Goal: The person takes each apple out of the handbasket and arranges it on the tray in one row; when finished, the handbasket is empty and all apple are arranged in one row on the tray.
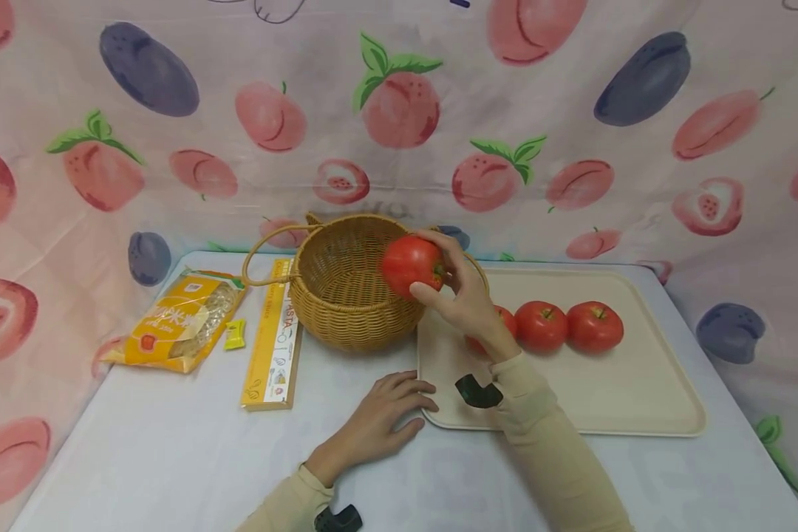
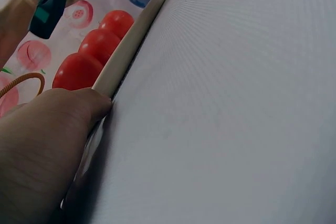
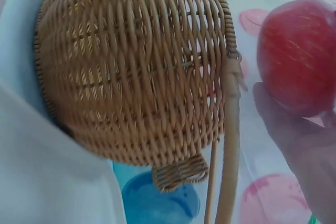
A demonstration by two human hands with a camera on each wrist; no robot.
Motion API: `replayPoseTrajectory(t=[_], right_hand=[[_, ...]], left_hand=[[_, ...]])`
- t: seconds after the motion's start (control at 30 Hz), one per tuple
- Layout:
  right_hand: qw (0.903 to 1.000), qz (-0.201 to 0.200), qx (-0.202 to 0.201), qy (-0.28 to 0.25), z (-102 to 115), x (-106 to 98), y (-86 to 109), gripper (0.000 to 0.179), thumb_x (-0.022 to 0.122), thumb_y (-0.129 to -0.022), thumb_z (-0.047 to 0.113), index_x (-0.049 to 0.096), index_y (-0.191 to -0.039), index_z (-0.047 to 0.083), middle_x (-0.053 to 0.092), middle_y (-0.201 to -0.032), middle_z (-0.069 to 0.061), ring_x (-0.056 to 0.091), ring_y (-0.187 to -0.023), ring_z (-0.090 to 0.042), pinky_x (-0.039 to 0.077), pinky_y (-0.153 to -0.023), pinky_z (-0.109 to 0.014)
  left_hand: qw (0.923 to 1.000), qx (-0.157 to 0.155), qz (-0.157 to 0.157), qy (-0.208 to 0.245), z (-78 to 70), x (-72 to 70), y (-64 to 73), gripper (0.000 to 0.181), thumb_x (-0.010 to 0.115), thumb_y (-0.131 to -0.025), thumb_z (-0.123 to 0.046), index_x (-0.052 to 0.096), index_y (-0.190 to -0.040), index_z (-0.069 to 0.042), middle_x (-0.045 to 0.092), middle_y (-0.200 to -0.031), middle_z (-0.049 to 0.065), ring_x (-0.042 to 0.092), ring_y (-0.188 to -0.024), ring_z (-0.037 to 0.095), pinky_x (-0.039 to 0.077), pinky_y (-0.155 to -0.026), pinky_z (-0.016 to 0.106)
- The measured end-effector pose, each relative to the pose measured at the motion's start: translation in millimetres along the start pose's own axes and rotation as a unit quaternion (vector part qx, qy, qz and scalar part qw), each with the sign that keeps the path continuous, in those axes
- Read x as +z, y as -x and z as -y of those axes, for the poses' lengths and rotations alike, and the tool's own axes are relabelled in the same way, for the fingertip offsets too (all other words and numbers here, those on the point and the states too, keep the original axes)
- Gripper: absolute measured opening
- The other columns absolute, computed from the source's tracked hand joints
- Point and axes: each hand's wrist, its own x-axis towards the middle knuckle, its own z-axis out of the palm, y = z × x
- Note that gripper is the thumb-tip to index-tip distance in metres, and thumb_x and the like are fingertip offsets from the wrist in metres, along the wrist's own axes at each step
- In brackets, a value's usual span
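Note:
A red apple (image 1: 408,264) is gripped in my right hand (image 1: 464,297), above the right side of a wicker basket (image 1: 355,325). In the right wrist view the apple (image 3: 298,59) is held higher than the basket rim, beside the looped handle (image 3: 229,129). My left hand (image 1: 387,414) lies with its fingers spread at the near left corner of a beige tray (image 1: 638,384), touching its edge. On the tray stand three more apples (image 1: 595,327) in a row, the leftmost partly hidden by my right arm.
Left of the basket lie a yellow pasta box (image 1: 266,362), a small yellow packet (image 1: 235,334) and a yellow bag (image 1: 179,321) of dry food with a clear window. A fruit-print cloth (image 1: 399,177) hangs behind the white-covered table (image 1: 193,458).

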Motion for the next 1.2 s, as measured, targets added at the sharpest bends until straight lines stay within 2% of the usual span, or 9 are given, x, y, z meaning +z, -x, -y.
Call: replayPoseTrajectory(t=[0.1, 0.23, 0.33, 0.57, 0.97, 1.2], right_hand=[[0.9999, -0.015, 0.0, -0.006, -2.0, -5.2, 9.1, 0.062, 0.063, -0.085, 0.004, 0.037, -0.14, 0.008, 0.041, -0.142, -0.008, 0.053, -0.117, -0.027, 0.049, -0.095, -0.041], [0.9995, -0.024, 0.02, -0.003, -13.4, -14.7, 22.9, 0.067, 0.064, -0.083, -0.001, 0.036, -0.142, 0.013, 0.04, -0.143, -0.005, 0.051, -0.12, -0.025, 0.048, -0.097, -0.04], [0.9989, -0.042, 0.021, 0.002, -27.2, -21.3, 32.9, 0.071, 0.065, -0.082, -0.001, 0.036, -0.143, 0.018, 0.04, -0.144, 0.0, 0.049, -0.121, -0.02, 0.049, -0.095, -0.033], [0.9957, -0.091, 0.018, 0.002, -33.0, -34.1, 54.4, 0.068, 0.065, -0.081, 0.002, 0.038, -0.142, 0.018, 0.04, -0.144, -0.002, 0.044, -0.125, -0.019, 0.047, -0.097, -0.024], [0.995, -0.085, 0.034, 0.042, -30.3, -54.9, 70.0, 0.07, 0.064, -0.079, -0.002, 0.038, -0.142, 0.013, 0.04, -0.143, 0.0, 0.038, -0.13, -0.016, 0.044, -0.099, -0.022], [0.9879, -0.069, 0.056, 0.127, -8.3, -63.6, 72.9, 0.069, 0.067, -0.078, -0.001, 0.039, -0.14, 0.011, 0.039, -0.143, -0.007, 0.038, -0.128, -0.007, 0.042, -0.096, -0.016]], left_hand=[[1.0, -0.001, -0.001, 0.001, -0.2, -0.2, 0.2, 0.021, 0.059, -0.091, -0.025, 0.063, -0.112, -0.03, 0.053, -0.132, -0.011, 0.036, -0.137, 0.019, 0.029, -0.114, 0.044], [1.0, 0.003, -0.002, 0.001, 0.0, -0.3, 0.3, 0.021, 0.06, -0.091, -0.024, 0.063, -0.111, -0.029, 0.054, -0.132, -0.01, 0.037, -0.136, 0.021, 0.03, -0.113, 0.045], [1.0, 0.004, -0.002, -0.001, 0.5, 0.0, 0.6, 0.021, 0.06, -0.09, -0.023, 0.063, -0.111, -0.028, 0.054, -0.131, -0.01, 0.037, -0.136, 0.021, 0.031, -0.113, 0.045], [1.0, 0.005, -0.002, -0.003, 1.1, 1.7, 0.3, 0.022, 0.059, -0.091, -0.024, 0.062, -0.112, -0.03, 0.053, -0.133, -0.011, 0.037, -0.136, 0.021, 0.031, -0.113, 0.044], [1.0, -0.003, -0.003, -0.001, 1.4, -0.1, -0.6, 0.022, 0.06, -0.091, -0.025, 0.062, -0.113, -0.029, 0.052, -0.134, -0.011, 0.035, -0.137, 0.019, 0.029, -0.114, 0.043], [1.0, -0.008, 0.002, 0.006, 0.5, 0.5, 0.1, 0.023, 0.06, -0.091, -0.025, 0.062, -0.113, -0.03, 0.051, -0.134, -0.012, 0.035, -0.137, 0.018, 0.03, -0.114, 0.044]])
